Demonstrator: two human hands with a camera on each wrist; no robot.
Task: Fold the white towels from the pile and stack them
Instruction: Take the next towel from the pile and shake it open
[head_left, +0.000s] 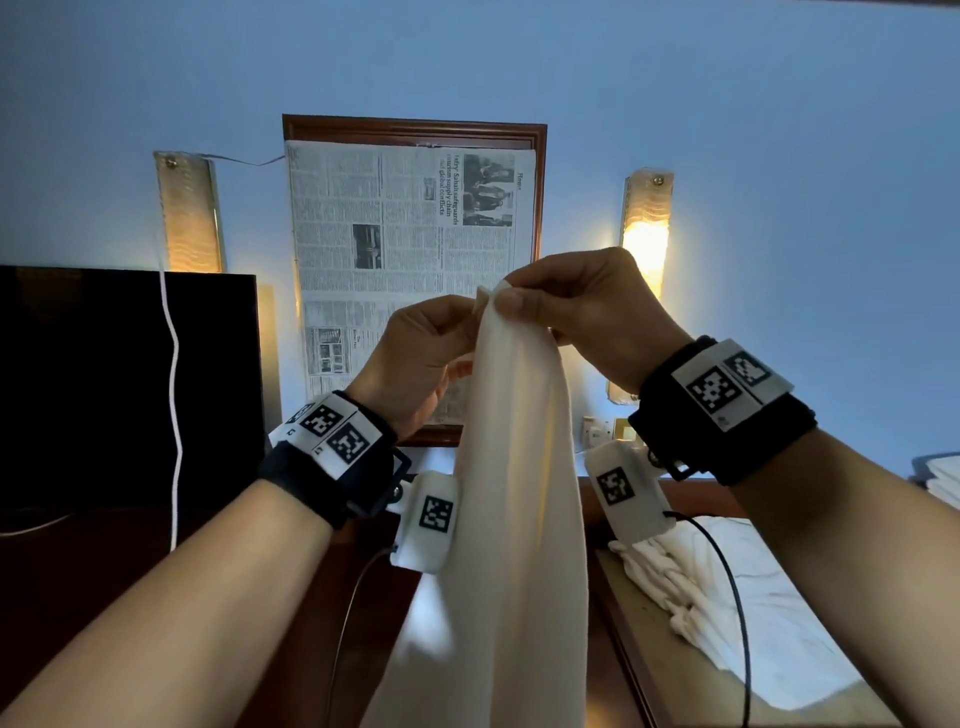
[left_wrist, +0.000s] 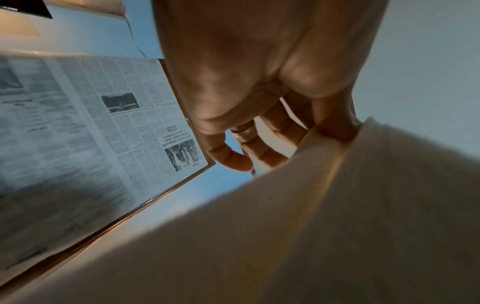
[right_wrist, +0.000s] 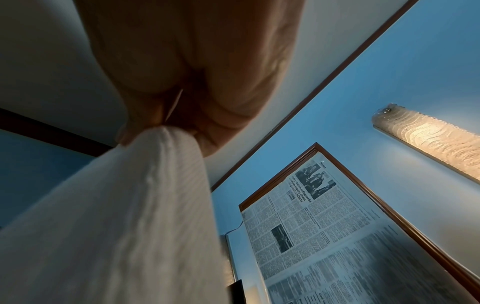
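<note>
A white towel (head_left: 519, 493) hangs lengthwise in front of me, held up at chest height by its top edge. My right hand (head_left: 524, 301) pinches the top corner between thumb and fingers; in the right wrist view the towel (right_wrist: 124, 216) runs up into the right hand (right_wrist: 166, 121). My left hand (head_left: 462, 332) grips the towel's edge just below and to the left, and the left wrist view shows the left hand (left_wrist: 330, 131) with its thumb pressed on the cloth (left_wrist: 337, 216). A pile of crumpled white towels (head_left: 727, 597) lies on the surface at lower right.
A framed newspaper (head_left: 410, 249) hangs on the blue wall between two wall lamps (head_left: 647, 228). A dark screen (head_left: 124, 384) stands at left with a white cord (head_left: 174, 389) beside it. Folded white cloth (head_left: 943, 478) lies at the far right edge. A wooden tabletop (head_left: 311, 597) lies below.
</note>
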